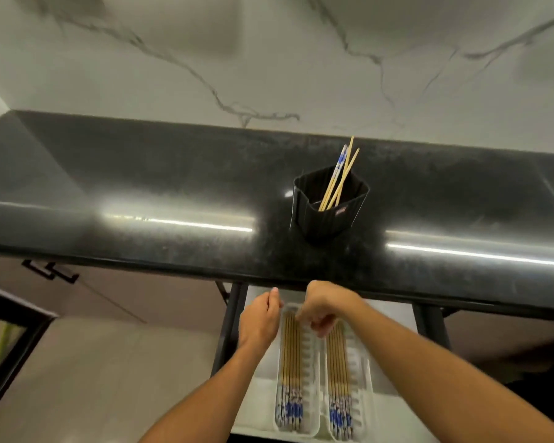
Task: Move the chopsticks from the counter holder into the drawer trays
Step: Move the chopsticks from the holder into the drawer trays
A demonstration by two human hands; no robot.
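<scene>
A black ribbed holder stands on the dark counter with a few chopsticks leaning in it. Below the counter edge an open drawer holds two white slotted trays. The left tray and the right tray each carry several bamboo chopsticks with blue-patterned ends. My left hand rests at the far left corner of the left tray, fingers loosely curled. My right hand hovers over the far ends of both trays, fingers bent down onto the chopstick tips in the left tray.
A marble-patterned wall rises behind the counter. Cabinet doors with black handles sit at the lower left. The drawer's black frame runs along the left tray. Pale floor lies at the left.
</scene>
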